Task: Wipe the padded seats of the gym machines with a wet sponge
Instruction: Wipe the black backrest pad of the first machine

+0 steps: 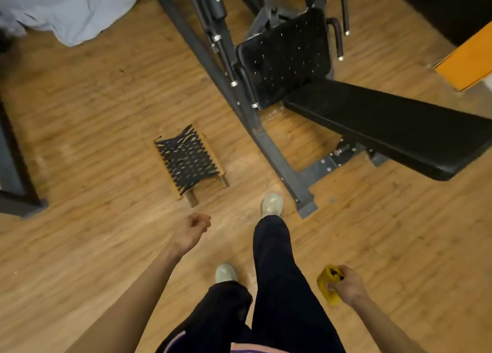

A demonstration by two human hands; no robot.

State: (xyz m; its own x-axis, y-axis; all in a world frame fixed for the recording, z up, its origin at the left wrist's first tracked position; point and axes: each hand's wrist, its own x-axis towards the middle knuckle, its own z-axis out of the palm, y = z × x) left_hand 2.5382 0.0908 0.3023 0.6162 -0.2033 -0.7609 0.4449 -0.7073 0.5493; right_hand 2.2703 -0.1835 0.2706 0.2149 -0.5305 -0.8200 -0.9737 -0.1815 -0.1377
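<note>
A black padded bench seat [399,129] of a gym machine slants across the right side, above the wooden floor. Behind it stands a black studded foot plate [285,57] on the grey steel frame [269,145]. My right hand [346,286] hangs low at the right and grips a yellow sponge [326,283], well below and in front of the seat. My left hand [193,229] hangs in front of me with its fingers curled and holds nothing. Both hands are apart from the machine.
My legs in dark trousers and pale shoes [273,205] stand beside the frame's foot. A small low stool with black woven straps [190,161] lies on the floor at centre. A pale cloth [69,9] covers something at top left; an orange board [468,60] is at right.
</note>
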